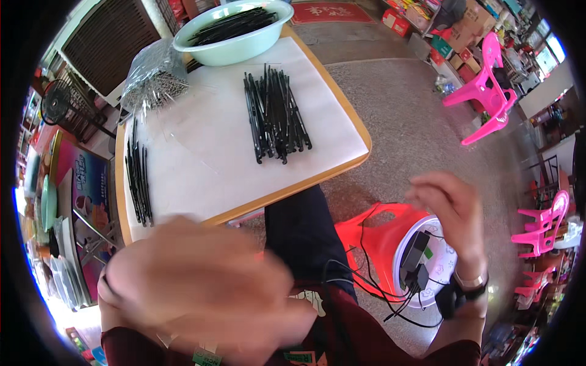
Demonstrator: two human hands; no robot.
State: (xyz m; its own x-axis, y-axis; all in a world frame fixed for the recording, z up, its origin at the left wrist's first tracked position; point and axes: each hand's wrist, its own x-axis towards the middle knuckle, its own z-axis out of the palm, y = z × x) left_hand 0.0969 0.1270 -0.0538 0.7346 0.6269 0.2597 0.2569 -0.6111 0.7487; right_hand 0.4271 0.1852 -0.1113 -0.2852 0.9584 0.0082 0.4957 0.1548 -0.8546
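Note:
My left hand (207, 287), large and smeared by motion, is raised close in front of me below the table's near edge. Whether its fingers hold anything cannot be made out. Out to the right, my right hand (452, 210) hangs in the air above a red stool, fingers loosely bent and apart with nothing seen in them. A dark watch (469, 290) circles that wrist. On the white-topped table (201, 165) lies a pile of thin black rods (278, 116), several with hooked-looking ends. A smaller row of black rods (139, 180) lies along the left edge.
A pale green basin (229, 55) of black rods stands at the table's far end, beside a clear plastic bag (155, 79) of thin metallic-looking pieces. The red stool (378, 238) bears a white dish (441, 265) with black adapters and trailing cables. Pink chairs (488, 91) stand right.

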